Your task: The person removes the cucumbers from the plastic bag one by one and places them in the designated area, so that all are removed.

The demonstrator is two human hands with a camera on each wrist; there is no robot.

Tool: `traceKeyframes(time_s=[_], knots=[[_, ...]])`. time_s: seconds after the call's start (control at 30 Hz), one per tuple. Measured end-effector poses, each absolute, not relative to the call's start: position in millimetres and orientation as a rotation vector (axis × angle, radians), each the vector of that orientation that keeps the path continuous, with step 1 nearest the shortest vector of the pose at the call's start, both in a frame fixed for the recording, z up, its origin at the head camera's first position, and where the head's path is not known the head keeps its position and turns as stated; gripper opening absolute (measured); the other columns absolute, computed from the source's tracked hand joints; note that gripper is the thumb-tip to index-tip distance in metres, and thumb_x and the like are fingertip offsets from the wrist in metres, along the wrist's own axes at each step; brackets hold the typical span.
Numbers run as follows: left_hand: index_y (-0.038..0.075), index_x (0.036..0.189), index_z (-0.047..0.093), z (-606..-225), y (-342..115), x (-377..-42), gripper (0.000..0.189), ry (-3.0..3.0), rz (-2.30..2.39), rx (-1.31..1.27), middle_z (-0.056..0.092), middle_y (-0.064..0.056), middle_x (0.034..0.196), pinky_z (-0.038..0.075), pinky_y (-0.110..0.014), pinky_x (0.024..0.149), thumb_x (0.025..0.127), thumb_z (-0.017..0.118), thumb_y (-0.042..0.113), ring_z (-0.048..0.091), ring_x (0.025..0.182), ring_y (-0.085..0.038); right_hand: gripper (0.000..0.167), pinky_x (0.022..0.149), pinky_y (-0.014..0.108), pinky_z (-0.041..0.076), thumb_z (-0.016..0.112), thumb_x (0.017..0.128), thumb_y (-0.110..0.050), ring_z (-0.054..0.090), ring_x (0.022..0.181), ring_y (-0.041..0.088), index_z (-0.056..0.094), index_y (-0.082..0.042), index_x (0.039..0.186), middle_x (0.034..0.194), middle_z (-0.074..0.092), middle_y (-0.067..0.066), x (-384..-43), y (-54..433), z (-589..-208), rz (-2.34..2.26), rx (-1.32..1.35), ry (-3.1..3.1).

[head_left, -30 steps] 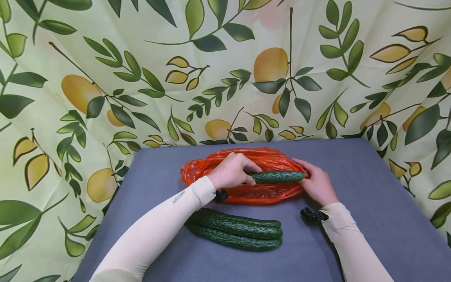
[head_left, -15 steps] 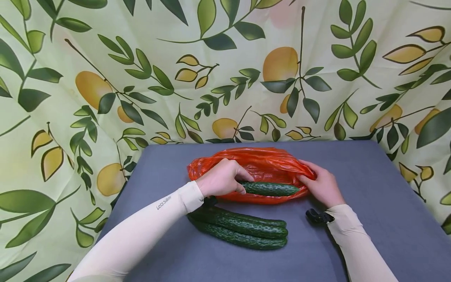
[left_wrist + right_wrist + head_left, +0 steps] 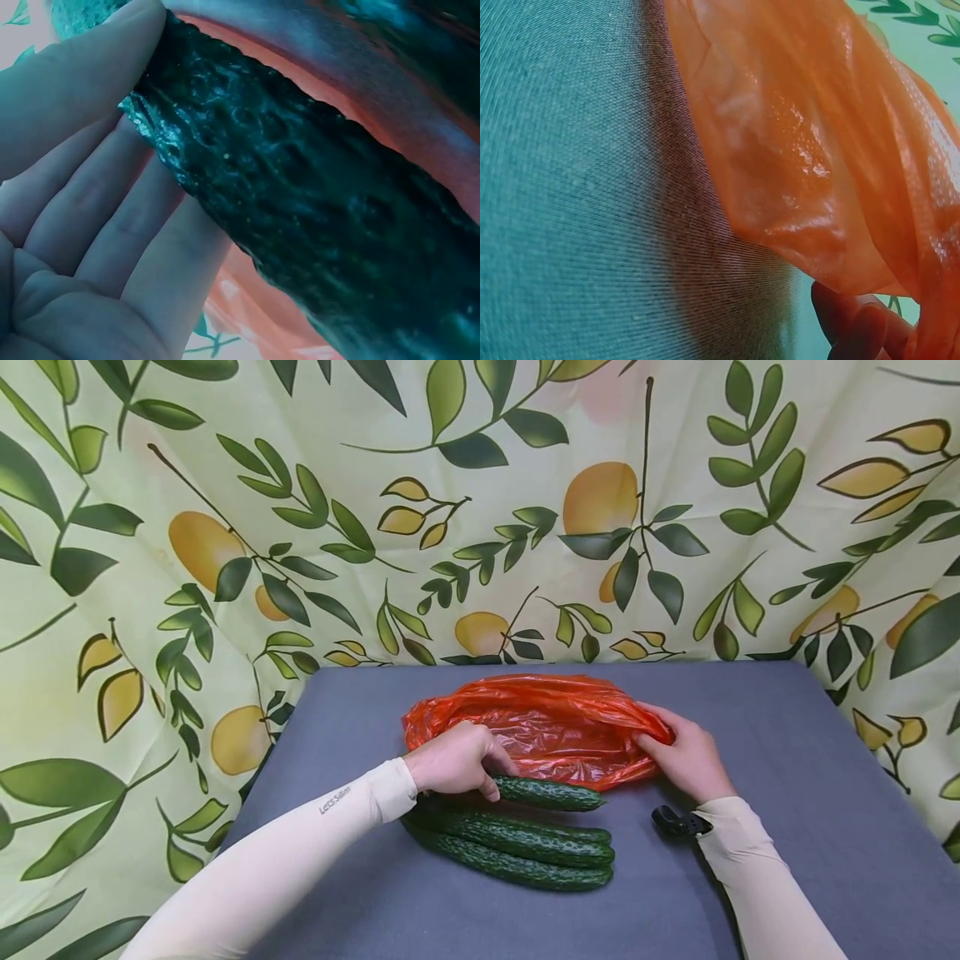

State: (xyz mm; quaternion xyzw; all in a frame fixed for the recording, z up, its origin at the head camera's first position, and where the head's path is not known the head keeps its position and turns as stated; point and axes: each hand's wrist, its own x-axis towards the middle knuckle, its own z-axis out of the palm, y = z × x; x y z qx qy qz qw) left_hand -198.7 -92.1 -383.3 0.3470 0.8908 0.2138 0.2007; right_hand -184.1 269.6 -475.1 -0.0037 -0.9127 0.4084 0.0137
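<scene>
My left hand [image 3: 459, 760] pinches a dark green cucumber [image 3: 551, 793] between thumb and fingers, just in front of the red plastic bag [image 3: 555, 718]. In the left wrist view the bumpy cucumber [image 3: 300, 180] slants across, with the thumb over one side and the fingers under it. My right hand [image 3: 688, 753] grips the right edge of the bag, whose mouth gapes toward me. The right wrist view shows the bag's thin film [image 3: 780, 150] and a few fingertips [image 3: 859, 326] at its edge. More cucumbers [image 3: 525, 852] lie side by side nearer me, their left ends hidden by my left arm.
A grey-blue cloth covers the table [image 3: 757, 718]. Behind it and at the sides hangs a curtain [image 3: 480, 527] printed with leaves and fruit. A black strap device [image 3: 678, 821] sits on my right wrist.
My left hand has drawn the cucumber from over the bag toward me and left, down beside the other cucumbers. The right hand keeps hold of the bag's edge; the view has shifted slightly.
</scene>
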Motion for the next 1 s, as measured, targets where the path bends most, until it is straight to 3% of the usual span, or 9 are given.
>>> traceKeyframes(time_s=[0.5,0.73,1.0], knots=[[0.016,0.105,0.087,-403.3,-110.2,-208.5,0.028,2.401,0.606,0.890,0.084,0.004,0.101,0.063,-0.030,0.089,0.080,0.094,0.007,0.078,0.097,-0.013,0.061,0.112,0.069,0.048,0.067,0.106,-0.031,0.059,0.135,0.049,0.051,-0.011,0.162,0.156,0.058,0.028,-184.8,271.1,-478.4,1.285,-0.024,-2.852],[0.016,0.106,0.087,-406.6,-112.7,-215.0,0.028,2.405,0.560,0.842,0.083,0.005,0.100,0.062,-0.027,0.089,0.081,0.094,0.006,0.076,0.095,-0.008,0.060,0.112,0.068,0.048,0.067,0.106,-0.030,0.060,0.135,0.048,0.052,-0.011,0.161,0.155,0.058,0.028,-185.7,271.5,-478.4,1.283,-0.015,-2.845],[0.015,0.105,0.087,-411.8,-106.2,-217.7,0.029,2.400,0.506,0.844,0.084,0.004,0.101,0.063,-0.031,0.090,0.079,0.094,0.003,0.077,0.096,-0.010,0.061,0.112,0.069,0.047,0.068,0.106,-0.031,0.059,0.136,0.049,0.052,-0.011,0.161,0.156,0.058,0.028,-185.3,271.8,-480.5,1.266,-0.019,-2.853]])
